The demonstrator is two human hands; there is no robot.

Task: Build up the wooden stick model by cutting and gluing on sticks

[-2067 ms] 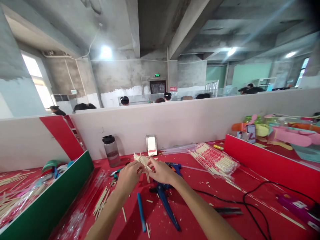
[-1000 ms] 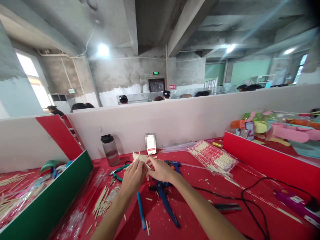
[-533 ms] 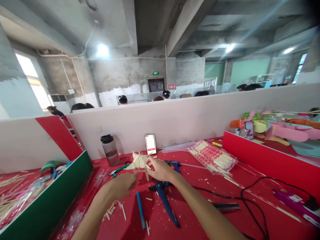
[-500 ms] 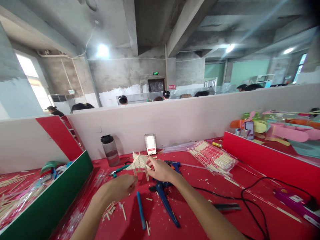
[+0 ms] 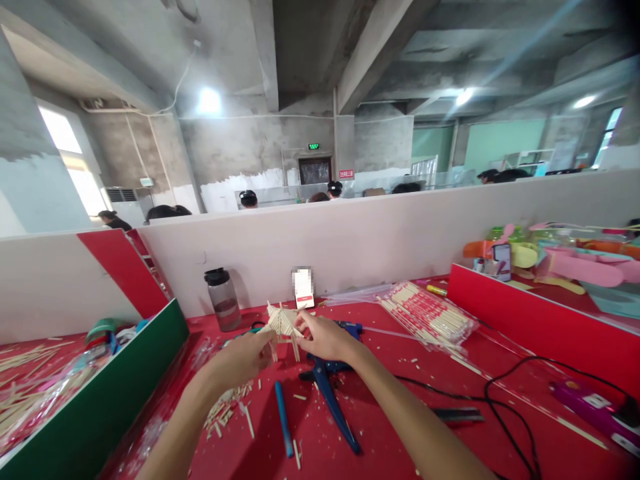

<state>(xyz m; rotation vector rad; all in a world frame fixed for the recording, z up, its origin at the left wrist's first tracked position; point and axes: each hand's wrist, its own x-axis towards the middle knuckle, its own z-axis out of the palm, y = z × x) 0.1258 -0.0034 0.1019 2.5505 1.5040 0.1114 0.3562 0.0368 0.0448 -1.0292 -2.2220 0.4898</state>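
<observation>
A small roofed model of thin wooden sticks (image 5: 283, 321) stands on legs above the red table, between my two hands. My left hand (image 5: 245, 360) has its curled fingers at the model's left corner. At the right side, my right hand (image 5: 323, 339) pinches the model's edge between thumb and fingers. Under and beside my right hand lies a blue-handled cutter (image 5: 333, 407), with a blue glue gun (image 5: 353, 328) partly hidden behind the hand. A blue pen-like stick (image 5: 283, 420) lies in front of the model. Green-handled pliers (image 5: 256, 327) are mostly hidden behind my left hand.
A water bottle (image 5: 223, 300) and a propped phone (image 5: 303, 288) stand by the white partition (image 5: 380, 233). Packed sticks (image 5: 433, 313) lie right of the model. A black cable (image 5: 440, 390) crosses toward a purple power strip (image 5: 593, 407). Stick scraps (image 5: 227, 403) litter the table.
My left hand has moved up and forward, from below the model to its left corner. My right hand stays at the right side. The view has shifted slightly.
</observation>
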